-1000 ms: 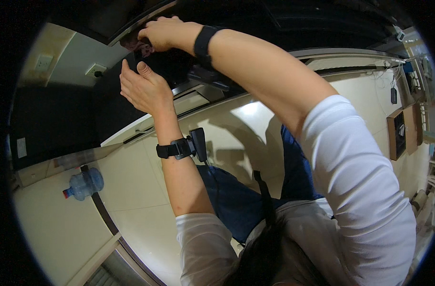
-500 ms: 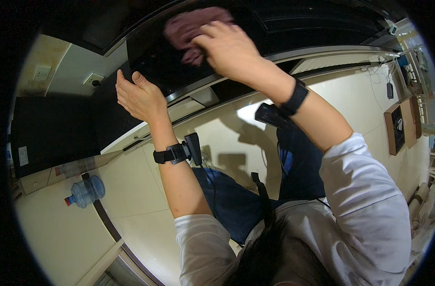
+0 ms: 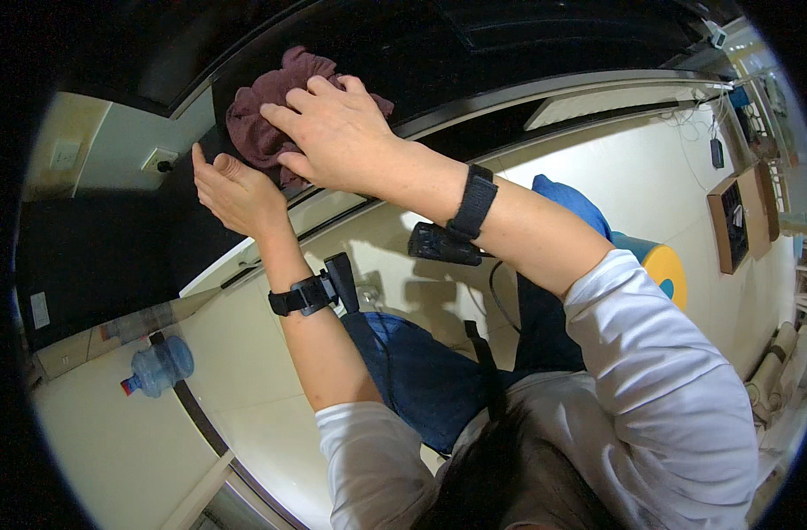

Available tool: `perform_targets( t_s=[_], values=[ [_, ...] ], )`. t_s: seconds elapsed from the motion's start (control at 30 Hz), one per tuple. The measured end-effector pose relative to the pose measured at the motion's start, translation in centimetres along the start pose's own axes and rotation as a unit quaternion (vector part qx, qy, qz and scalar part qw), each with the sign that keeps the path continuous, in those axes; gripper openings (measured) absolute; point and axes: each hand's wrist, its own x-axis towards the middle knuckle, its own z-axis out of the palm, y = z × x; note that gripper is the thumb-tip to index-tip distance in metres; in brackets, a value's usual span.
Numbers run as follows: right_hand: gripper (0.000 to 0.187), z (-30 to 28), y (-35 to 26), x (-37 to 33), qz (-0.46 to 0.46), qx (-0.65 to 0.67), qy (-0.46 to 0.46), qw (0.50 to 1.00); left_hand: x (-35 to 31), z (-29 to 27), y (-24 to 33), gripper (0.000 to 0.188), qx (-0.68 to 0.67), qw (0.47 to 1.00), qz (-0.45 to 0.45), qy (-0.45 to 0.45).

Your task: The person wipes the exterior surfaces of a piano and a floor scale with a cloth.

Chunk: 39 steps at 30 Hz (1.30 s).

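A crumpled maroon cloth (image 3: 260, 124) lies on the glossy black surface (image 3: 421, 88) near its left end. My right hand (image 3: 337, 132) presses on the cloth from above, fingers spread and bent over it. Just left of the cloth and lower, my left hand (image 3: 238, 190) hovers by the front edge with its fingers held out and the thumb apart. Nothing is in it. Each wrist wears a black strap with a small black device.
White drawer fronts run below the black surface. A wall socket with a plug (image 3: 162, 162) is at the left. On the pale floor lie a blue water jug (image 3: 162, 366) and, at the right, an open cardboard box (image 3: 732, 225). A yellow and teal round object (image 3: 661, 269) stands by my right leg.
My right hand has slid the cloth left and toward me along the black surface. The left hand has shifted slightly left and down. A yellow and teal object has come into sight.
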Motion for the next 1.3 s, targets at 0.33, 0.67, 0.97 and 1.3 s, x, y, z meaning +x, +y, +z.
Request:
perform_targets(
  t_s=[0.33,0.67,0.97,1.3],
  values=[
    [0.03,-3.0,6.8,-2.5,0.054,-0.179,0.147,0.971,-0.1,-0.1,-0.2,0.066,0.018,1.0,-0.002,-0.008],
    [0.058,2.2,1.2,1.7,0.026,-0.07,0.021,0.997,0.3,-0.4,-1.0,0.071,-0.155,0.988,-0.004,-0.012],
    [0.044,1.4,-0.6,0.0,-0.109,0.037,-0.042,0.992,0.0,-0.5,-1.6,0.083,-0.202,0.978,0.01,-0.052],
    [0.038,-2.1,6.6,-2.0,0.12,-0.169,0.157,0.966,0.0,-1.1,-0.8,0.085,-0.062,0.995,0.065,-0.043]
  ],
)
